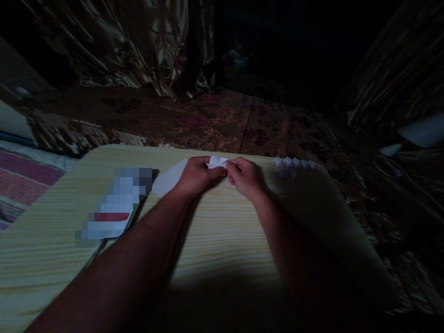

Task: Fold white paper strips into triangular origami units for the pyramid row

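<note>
While a pixelated object (118,189) is lying on the table (225,231) beside my left forearm (149,236), white paper (169,178) is resting just past it, partly covered by my left hand (197,178). Its thumb and fingers are clamping folded paper (218,162) near the far edge; my right hand (244,178) (curled tightly) is pinching the right corner. Paper shapes (294,165) are clustering rightward, patterned cloth (208,120) spreading beyond.

Our left hand (196,177) and right hand (245,176) cover parts of the folded paper (218,161), and the left hides some of the white sheet (169,179). Toward nine o'clock, we see an object (120,194) only as coarse blocks; at three, the right edge cuts off a blurred, pale thing (425,130).
</note>
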### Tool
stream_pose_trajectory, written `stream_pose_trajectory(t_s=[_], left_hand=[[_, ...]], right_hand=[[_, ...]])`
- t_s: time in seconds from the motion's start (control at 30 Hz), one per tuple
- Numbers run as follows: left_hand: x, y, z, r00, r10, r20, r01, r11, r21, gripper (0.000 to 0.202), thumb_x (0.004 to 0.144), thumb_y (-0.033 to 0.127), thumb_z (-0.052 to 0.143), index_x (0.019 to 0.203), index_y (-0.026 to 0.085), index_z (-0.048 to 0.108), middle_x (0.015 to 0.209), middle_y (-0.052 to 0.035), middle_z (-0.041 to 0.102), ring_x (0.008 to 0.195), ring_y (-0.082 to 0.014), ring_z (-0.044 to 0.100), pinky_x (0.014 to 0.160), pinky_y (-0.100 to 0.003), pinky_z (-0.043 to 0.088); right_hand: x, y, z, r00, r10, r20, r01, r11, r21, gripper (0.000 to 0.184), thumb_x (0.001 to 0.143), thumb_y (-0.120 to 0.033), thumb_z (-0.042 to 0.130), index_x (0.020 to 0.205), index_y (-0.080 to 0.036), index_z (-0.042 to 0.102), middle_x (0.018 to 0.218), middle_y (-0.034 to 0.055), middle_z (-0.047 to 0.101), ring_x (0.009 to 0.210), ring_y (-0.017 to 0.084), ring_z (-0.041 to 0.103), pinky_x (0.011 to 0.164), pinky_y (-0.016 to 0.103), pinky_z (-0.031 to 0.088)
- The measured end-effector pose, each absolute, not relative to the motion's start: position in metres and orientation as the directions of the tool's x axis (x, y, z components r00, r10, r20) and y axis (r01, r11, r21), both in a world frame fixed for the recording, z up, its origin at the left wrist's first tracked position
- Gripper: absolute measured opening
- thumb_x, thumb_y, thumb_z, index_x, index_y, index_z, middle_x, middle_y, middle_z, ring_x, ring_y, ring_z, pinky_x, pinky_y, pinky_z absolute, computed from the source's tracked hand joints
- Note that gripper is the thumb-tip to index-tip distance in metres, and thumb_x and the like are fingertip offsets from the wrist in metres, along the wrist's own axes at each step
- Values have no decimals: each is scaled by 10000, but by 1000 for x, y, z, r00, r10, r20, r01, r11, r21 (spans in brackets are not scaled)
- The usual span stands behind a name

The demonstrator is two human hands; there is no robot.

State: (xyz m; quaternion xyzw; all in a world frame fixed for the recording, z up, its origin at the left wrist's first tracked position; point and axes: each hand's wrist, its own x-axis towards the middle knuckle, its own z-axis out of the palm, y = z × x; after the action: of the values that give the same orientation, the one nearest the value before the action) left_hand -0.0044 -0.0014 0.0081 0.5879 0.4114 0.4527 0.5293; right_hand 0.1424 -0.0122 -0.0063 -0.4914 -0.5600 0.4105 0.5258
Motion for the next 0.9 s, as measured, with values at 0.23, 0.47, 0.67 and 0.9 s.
stream_pose_trajectory(t_s=[0.23,0.47,0.67,0.9], left_hand=[[-5,0,8,262,958,116,-13,-117,993,234,671,343,696,670,114,644,525,7,544,434,-69,404,431,-219,268],[-7,3,6,285,953,104,-60,-90,994,221,675,325,690,675,108,645,560,-19,584,448,-81,434,444,-227,292],[-8,4,4,270,956,112,-73,-96,993,204,673,312,694,669,112,653,582,-28,598,457,-84,443,450,-229,300],[-7,4,4,277,953,120,-54,-109,993,185,695,294,677,663,117,634,540,-6,555,449,-77,418,444,-225,273]], right_hand=[[142,-13,-7,24,985,173,98,170,-981,251,789,-413,556,694,-182,537,513,-48,500,428,74,442,399,192,317],[143,-12,-6,18,986,164,22,164,-986,186,762,-360,578,737,-178,549,554,-49,518,450,72,461,429,197,357],[143,-14,-3,31,984,177,120,173,-978,163,768,-337,548,722,-181,549,517,-49,509,456,80,458,444,200,351],[142,-13,-5,35,970,239,177,230,-957,136,765,-308,527,714,-183,551,529,-49,507,474,85,451,457,204,341]])
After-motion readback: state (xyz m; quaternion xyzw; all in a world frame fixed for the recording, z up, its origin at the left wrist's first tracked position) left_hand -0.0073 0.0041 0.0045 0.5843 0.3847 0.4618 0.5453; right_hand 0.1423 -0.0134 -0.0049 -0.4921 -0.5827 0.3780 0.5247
